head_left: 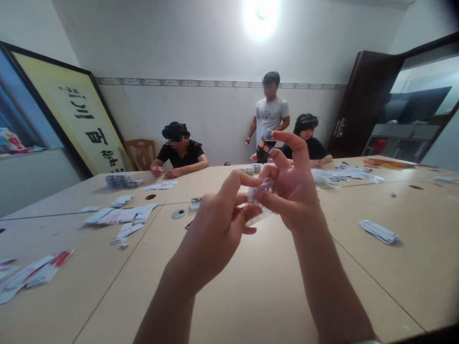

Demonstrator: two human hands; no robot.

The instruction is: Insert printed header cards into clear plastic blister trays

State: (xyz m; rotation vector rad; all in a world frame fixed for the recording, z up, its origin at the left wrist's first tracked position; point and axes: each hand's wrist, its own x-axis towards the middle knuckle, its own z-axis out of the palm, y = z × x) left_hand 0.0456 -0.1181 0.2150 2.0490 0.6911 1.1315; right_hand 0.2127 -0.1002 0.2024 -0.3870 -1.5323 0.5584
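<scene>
Both hands meet above the middle of the table, around a small clear plastic packet (261,217). My left hand (224,222) pinches the packet's left side between bent fingers and thumb. On its right side, the thumb and a finger of my right hand (296,188) grip the upper part, while other fingers are raised and curled. Something whitish shows inside the packet, too small to make out. Just left of my left hand lies a small clear box with dark print (195,203), partly beyond the fingers.
The pale wooden table (229,296) bears paper stacks (122,215) at left, a folded bundle (378,231) at right, and a white pile (349,176) farther back. Round stacked items (118,181) stand back left. Two people sit across the table; another person stands behind.
</scene>
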